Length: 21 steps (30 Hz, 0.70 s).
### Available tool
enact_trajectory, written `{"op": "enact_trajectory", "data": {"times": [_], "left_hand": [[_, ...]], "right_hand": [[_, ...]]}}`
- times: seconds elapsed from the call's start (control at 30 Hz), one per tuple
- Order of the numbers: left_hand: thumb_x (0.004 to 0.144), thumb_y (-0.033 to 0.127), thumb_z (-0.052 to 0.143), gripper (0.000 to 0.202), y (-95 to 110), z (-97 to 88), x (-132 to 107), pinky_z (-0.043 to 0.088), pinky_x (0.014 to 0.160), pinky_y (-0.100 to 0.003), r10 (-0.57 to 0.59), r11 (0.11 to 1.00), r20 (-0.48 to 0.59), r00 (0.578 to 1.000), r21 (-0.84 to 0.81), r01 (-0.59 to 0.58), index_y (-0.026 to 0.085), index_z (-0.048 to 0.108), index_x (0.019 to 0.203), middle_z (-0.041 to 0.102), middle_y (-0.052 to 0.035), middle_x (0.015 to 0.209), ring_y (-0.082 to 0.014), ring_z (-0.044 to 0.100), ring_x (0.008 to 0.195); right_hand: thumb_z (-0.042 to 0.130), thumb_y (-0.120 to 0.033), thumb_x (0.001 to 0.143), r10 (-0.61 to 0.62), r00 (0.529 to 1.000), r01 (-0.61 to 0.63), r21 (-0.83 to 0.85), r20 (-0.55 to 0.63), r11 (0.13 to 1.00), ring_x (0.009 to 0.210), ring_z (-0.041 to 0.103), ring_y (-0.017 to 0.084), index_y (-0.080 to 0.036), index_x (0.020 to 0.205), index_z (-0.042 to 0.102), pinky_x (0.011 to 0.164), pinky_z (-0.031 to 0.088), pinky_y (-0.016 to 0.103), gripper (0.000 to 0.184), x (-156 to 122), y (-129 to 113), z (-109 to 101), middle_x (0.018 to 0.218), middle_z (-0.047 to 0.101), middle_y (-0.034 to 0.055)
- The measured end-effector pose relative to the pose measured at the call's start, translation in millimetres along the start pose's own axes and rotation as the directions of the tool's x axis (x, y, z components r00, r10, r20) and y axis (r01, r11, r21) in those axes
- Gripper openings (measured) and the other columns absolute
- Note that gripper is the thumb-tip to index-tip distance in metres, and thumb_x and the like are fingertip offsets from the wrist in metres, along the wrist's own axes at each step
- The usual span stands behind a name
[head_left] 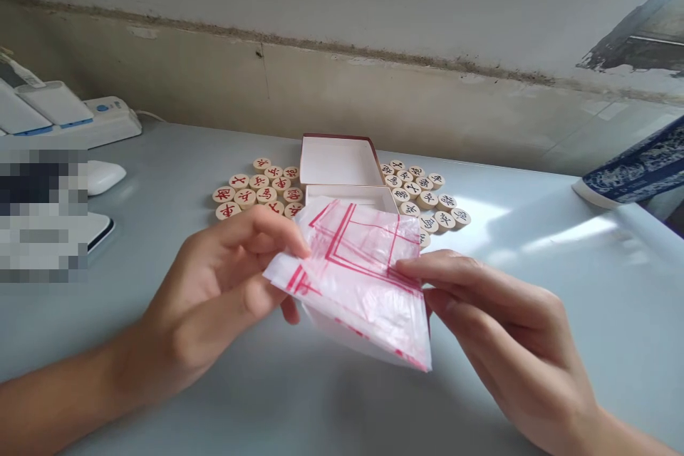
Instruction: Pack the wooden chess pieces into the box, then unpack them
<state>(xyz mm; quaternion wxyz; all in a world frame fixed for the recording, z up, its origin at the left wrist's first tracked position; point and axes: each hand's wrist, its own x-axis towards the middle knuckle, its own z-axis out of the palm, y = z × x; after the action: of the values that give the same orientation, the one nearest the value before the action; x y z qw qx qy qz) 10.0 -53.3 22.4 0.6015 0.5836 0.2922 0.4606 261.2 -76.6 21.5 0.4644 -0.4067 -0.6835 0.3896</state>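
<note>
A folded plastic xiangqi board sheet (368, 278), thin and whitish with red lines, is held above the table between both hands. My left hand (214, 292) pinches its left edge between thumb and fingers. At its right edge, my right hand (496, 328) grips the sheet with thumb and forefinger. Behind it stands an opened cardboard box (339, 160) with a white inside, its lower part half covered by the sheet. Round wooden xiangqi pieces with red characters (266, 195) lie left of the box. Pieces with black characters (427, 199) lie to its right.
The grey table (176, 164) meets a worn wall at the back. At the left are a white power strip (112, 117) with plugged-in chargers, a white rounded case (105, 177) and a blurred-out patch. A dark blue patterned object (635, 167) leans in at the right.
</note>
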Motion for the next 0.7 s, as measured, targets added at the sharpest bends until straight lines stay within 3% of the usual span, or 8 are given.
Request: {"op": "enact_trajectory", "data": {"times": [0.13,0.33,0.53,0.7], "left_hand": [[0.086,0.025,0.067,0.013,-1.1,-1.7,0.8,0.05,0.064,-0.015,-0.037,0.998,0.018,0.999,0.059,0.036,0.026,0.072,0.098,0.068,0.0024,0.086,-0.0102,0.06,0.072],[0.083,0.017,0.061,0.021,3.1,-0.6,0.9,0.053,0.069,-0.018,-0.16,0.982,0.041,0.986,0.111,0.154,0.03,0.074,0.094,0.073,0.0043,0.089,-0.0136,0.068,0.08],[0.091,0.031,0.06,0.031,4.3,-4.3,-5.5,0.059,0.081,-0.029,-0.168,0.951,0.02,0.986,0.267,0.157,0.039,0.074,0.118,0.074,0.0026,0.118,-0.0273,0.069,0.112],[0.094,0.028,0.056,0.037,7.8,-0.6,-8.2,0.057,0.097,-0.031,-0.127,0.913,0.023,0.992,0.394,0.107,0.046,0.071,0.123,0.076,0.0068,0.114,-0.0229,0.071,0.108]], "right_hand": [[0.05,-0.004,0.092,-0.027,0.999,0.027,0.016,0.034,1.0,0.068,0.066,0.011,-0.034,0.108,0.075,0.06,0.054,0.019,0.042,-0.4,-1.9,-0.4,0.089,0.074,-0.0036],[0.045,-0.005,0.094,-0.039,0.999,0.04,-0.063,0.018,0.997,0.059,0.06,0.01,-0.031,0.098,0.069,0.054,0.048,0.021,0.036,0.8,-0.5,3.0,0.073,0.064,-0.0057],[0.045,-0.004,0.093,-0.109,0.994,0.113,-0.199,0.031,0.973,0.062,0.059,0.008,-0.028,0.099,0.066,0.056,0.048,0.02,0.032,1.5,-0.1,4.6,0.081,0.065,-0.0055],[0.048,-0.006,0.092,-0.098,0.992,0.117,-0.291,0.079,0.95,0.07,0.059,0.009,-0.024,0.098,0.067,0.061,0.048,0.018,0.028,2.2,-0.4,7.7,0.083,0.063,-0.003]]}}
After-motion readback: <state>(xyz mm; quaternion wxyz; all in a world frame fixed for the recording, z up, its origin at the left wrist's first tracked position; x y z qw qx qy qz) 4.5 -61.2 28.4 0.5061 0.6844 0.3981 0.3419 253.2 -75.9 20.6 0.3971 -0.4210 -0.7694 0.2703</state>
